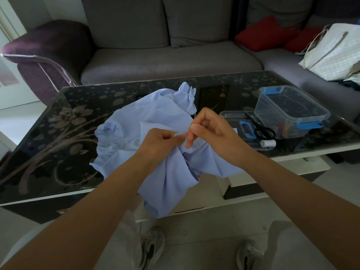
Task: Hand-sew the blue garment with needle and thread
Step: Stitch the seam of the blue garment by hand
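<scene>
Nearest: two grey sneakers (152,248) on pale floor, below the garment's hanging hem.

The light-blue thin cotton garment (155,114) lies bunched. Its far part w/ a gathered cuff rests on the table and its near part drapes off the near edge toward the knees.

L hand (159,143) is closed, pinching a fold at garment centre. R hand (210,127), just right of it, has thumb + forefinger pinched on what looks like the thin needle (194,116). Thread is too fine to see.

Step in hand, prob. pulling a stitch through. Keep the L pinch firm so the fold stays flat. Draw the needle up and away in line w/ the seam, and stop once the thread goes snug. Don't pucker this light cloth, and catch only the intended layers.

Under the garment: black glass coffee table w/ pale flower print (58,143).

Right of the garment:
- Flat clear lid (233,115), w/ black-handled scissors (263,130) and a white thread spool (268,143).
- Beyond those, a clear plastic box w/ blue latches (292,106).

All are near the R elbow's path, so a wide pull could knock the spool off.

Beyond the garment: grey fabric sofa (175,59), red cushions (266,32), white paper bag (335,49). These are well apart from the work, no obstruction.
</scene>
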